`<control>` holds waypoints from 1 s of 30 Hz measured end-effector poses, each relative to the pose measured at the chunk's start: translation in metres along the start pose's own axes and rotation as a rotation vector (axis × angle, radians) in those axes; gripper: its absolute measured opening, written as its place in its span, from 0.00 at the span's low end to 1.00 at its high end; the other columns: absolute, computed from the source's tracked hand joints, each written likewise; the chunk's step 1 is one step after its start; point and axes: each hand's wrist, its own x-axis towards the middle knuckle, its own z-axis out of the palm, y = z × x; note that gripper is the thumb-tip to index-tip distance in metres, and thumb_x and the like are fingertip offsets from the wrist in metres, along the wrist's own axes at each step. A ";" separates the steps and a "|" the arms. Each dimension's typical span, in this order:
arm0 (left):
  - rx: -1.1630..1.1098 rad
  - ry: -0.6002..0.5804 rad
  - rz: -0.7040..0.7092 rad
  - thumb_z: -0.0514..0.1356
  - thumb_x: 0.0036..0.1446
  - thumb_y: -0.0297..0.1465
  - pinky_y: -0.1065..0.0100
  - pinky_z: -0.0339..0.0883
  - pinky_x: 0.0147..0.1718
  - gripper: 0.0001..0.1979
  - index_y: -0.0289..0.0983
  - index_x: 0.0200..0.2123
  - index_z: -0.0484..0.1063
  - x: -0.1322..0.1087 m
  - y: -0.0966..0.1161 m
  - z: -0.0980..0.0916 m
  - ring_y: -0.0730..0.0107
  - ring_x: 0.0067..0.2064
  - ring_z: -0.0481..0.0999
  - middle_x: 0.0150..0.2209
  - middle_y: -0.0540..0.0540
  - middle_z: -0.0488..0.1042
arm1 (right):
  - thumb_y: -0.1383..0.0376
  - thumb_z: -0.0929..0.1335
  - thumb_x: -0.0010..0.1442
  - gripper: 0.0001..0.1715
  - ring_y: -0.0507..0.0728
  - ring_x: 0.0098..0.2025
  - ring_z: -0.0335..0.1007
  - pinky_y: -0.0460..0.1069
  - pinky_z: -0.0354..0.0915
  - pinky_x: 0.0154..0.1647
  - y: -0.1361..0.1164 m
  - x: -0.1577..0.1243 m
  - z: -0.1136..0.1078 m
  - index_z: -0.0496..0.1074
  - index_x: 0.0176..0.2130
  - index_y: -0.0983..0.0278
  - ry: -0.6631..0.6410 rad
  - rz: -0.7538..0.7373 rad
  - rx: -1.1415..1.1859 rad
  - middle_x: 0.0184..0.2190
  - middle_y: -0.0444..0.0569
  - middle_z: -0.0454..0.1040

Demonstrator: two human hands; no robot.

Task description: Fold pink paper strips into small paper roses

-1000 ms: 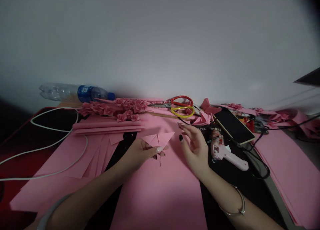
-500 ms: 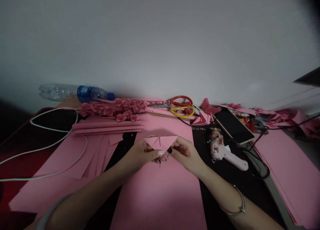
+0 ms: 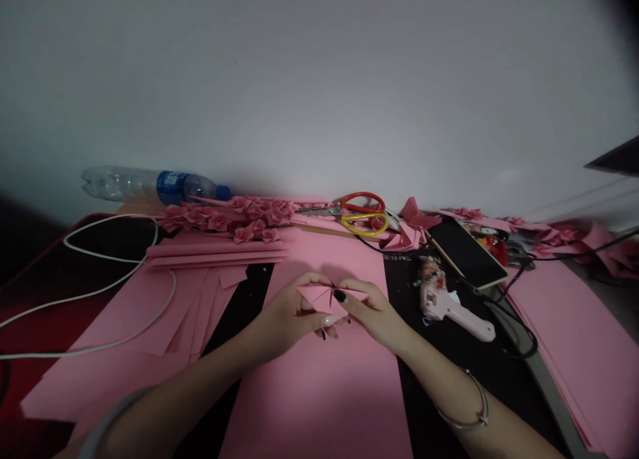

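Observation:
A small folded piece of pink paper (image 3: 319, 298), roughly triangular with its point toward me, is held between both hands above a long pink sheet (image 3: 319, 392). My left hand (image 3: 289, 312) grips its left side, the thumb along the lower edge and the fingers behind. My right hand (image 3: 372, 316) pinches its right part, with the dark-nailed thumb pressed on the front near the centre crease. Some fingertips show under the paper; the rest of the fingers are partly hidden behind it.
Pink paper roses (image 3: 257, 219), scissors with red and yellow handles (image 3: 364, 214) and a plastic bottle (image 3: 170, 186) lie along the wall. On the right are a glue gun (image 3: 449, 306), a phone (image 3: 466, 251) and stacked pink paper (image 3: 574, 339). A white cable (image 3: 120, 339) crosses the left.
The folded paper has come slightly lower and right. My right thumb has moved up from its lower tip onto the front near the middle crease.

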 end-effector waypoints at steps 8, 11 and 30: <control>0.083 -0.017 0.008 0.62 0.50 0.27 0.69 0.69 0.28 0.21 0.38 0.46 0.59 0.000 -0.004 0.001 0.69 0.25 0.77 0.23 0.51 0.77 | 0.60 0.62 0.62 0.17 0.48 0.23 0.61 0.43 0.59 0.24 0.002 -0.001 -0.002 0.66 0.25 0.67 -0.054 -0.032 -0.110 0.19 0.42 0.64; 0.082 -0.018 0.005 0.61 0.50 0.26 0.68 0.69 0.29 0.21 0.38 0.46 0.59 -0.001 -0.005 0.000 0.69 0.26 0.77 0.23 0.51 0.77 | 0.60 0.61 0.63 0.16 0.50 0.25 0.66 0.45 0.61 0.27 0.002 -0.001 -0.002 0.66 0.28 0.67 -0.087 -0.005 -0.112 0.22 0.44 0.68; 0.044 -0.036 0.003 0.62 0.50 0.27 0.67 0.69 0.30 0.21 0.38 0.46 0.59 -0.001 -0.004 0.000 0.66 0.28 0.78 0.24 0.51 0.76 | 0.57 0.59 0.63 0.20 0.50 0.23 0.64 0.45 0.59 0.25 0.004 -0.002 0.000 0.66 0.27 0.67 -0.038 0.011 -0.298 0.19 0.44 0.68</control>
